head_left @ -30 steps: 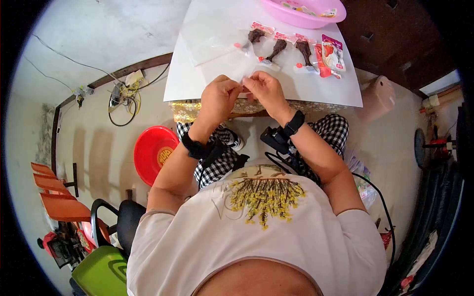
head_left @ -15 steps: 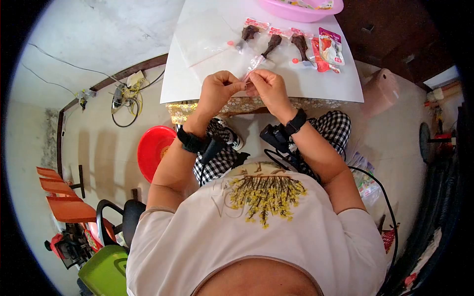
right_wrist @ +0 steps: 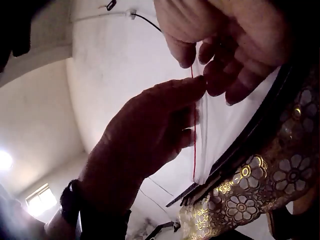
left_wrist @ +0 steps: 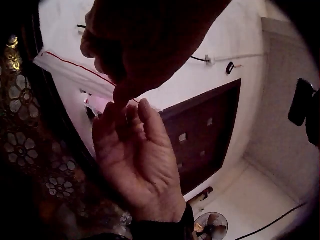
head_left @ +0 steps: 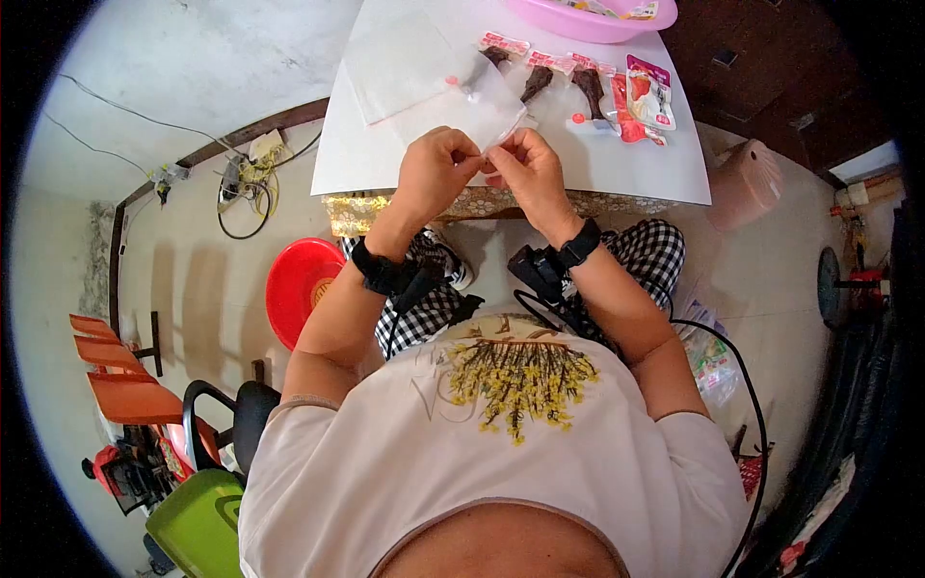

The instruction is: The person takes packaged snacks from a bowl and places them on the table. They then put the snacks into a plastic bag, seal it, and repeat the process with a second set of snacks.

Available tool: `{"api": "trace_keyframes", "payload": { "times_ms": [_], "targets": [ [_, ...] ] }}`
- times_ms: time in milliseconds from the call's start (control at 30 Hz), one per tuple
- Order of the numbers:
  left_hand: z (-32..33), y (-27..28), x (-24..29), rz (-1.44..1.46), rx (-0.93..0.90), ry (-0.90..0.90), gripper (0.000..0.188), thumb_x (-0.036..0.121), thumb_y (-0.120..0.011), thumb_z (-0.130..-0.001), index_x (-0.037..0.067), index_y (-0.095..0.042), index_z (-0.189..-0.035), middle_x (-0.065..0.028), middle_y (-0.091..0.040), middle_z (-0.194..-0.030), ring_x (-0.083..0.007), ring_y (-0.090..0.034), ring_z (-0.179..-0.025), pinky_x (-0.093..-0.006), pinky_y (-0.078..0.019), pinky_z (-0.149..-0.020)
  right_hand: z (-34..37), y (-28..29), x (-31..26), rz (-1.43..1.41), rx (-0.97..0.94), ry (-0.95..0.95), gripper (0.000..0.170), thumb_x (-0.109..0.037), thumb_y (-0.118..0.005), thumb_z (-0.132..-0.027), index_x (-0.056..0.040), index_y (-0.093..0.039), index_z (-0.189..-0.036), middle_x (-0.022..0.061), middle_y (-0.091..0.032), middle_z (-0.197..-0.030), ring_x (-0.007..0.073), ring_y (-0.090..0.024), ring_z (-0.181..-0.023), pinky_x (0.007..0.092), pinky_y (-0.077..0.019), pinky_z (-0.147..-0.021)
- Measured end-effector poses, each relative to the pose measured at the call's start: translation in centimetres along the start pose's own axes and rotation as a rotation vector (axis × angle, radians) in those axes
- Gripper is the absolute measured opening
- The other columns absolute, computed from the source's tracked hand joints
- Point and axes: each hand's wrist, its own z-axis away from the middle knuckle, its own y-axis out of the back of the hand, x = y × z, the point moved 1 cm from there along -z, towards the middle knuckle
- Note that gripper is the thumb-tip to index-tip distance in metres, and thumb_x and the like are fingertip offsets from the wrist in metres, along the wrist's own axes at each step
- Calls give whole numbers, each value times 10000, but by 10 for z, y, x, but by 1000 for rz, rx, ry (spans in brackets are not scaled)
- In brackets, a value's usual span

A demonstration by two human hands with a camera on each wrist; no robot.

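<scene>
Over the table's front edge, my left hand (head_left: 439,173) and right hand (head_left: 529,181) pinch the top edge of a clear zip-lock bag (head_left: 487,114), their fingertips nearly meeting. A red zip line runs along the bag (right_wrist: 200,165) in the right wrist view, passing through the fingers of both hands. The left wrist view has my left hand dark at the top and my right palm turned up below it. Beyond the hands lie dark, drumstick-shaped pieces of meat in clear packs (head_left: 588,93) with red-and-white labels. The bag's far end overlaps the packs in the head view.
Flat clear bags (head_left: 390,72) lie on the white table (head_left: 352,164) at left. A purple-and-red pouch (head_left: 649,93) lies on the right, and a pink basin (head_left: 588,26) stands behind. On the floor are a red basin (head_left: 294,289) and cables (head_left: 249,193).
The bag's edge and zip have swung, from pointing up and away near the packs to a more spread position before the hands. Both hands stay close together, pinching it.
</scene>
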Motion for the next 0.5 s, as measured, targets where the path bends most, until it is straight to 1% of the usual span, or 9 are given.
{"api": "trace_keyframes", "payload": {
  "times_ms": [100, 200, 300, 400, 500],
  "targets": [
    [-1, -2, 0, -44, 0, -33, 119, 72, -727, -751, -8, -640, -741, -79, -595, -726, -127, -549, -621, -268, -438, -558, 0, 1, 0, 57, -9, 0, 110, -112, -599, -903, -14, -584, -856, 40, -651, -795, 95, -634, -721, 231, -535, -641],
    [0, -1, -1, 64, -18, 2, 132, 72, -732, -758, -3, -626, -733, -46, -587, -701, -93, -519, -617, -244, -424, -552, -2, 5, 4, 51, -49, 28, 110, -100, -593, -909, -9, -582, -847, 43, -658, -804, 97, -637, -722, 230, -538, -649],
    [-1, 3, -3, 269, -130, 203, 142, 73, -731, -777, 10, -613, -728, 2, -572, -685, -60, -485, -622, -217, -400, -543, -1, 4, 3, -4, -57, 26, 113, -88, -578, -918, -6, -577, -840, 44, -656, -800, 100, -640, -721, 228, -540, -653],
    [-4, 7, -4, 336, -177, 251, 140, 76, -718, -805, 30, -607, -733, 29, -561, -680, -37, -462, -628, -194, -375, -541, -1, 5, 8, -38, -43, 33, 116, -80, -560, -927, -9, -572, -836, 44, -648, -781, 104, -643, -720, 228, -542, -655],
    [-6, 6, -16, 534, -148, 257, 113, 74, -695, -828, 33, -604, -772, 32, -562, -704, -38, -461, -630, -189, -364, -542, 0, 6, 10, -25, -8, 17, 119, -80, -561, -922, -9, -561, -826, 41, -634, -768, 106, -646, -724, 228, -540, -652]
  ]
}}
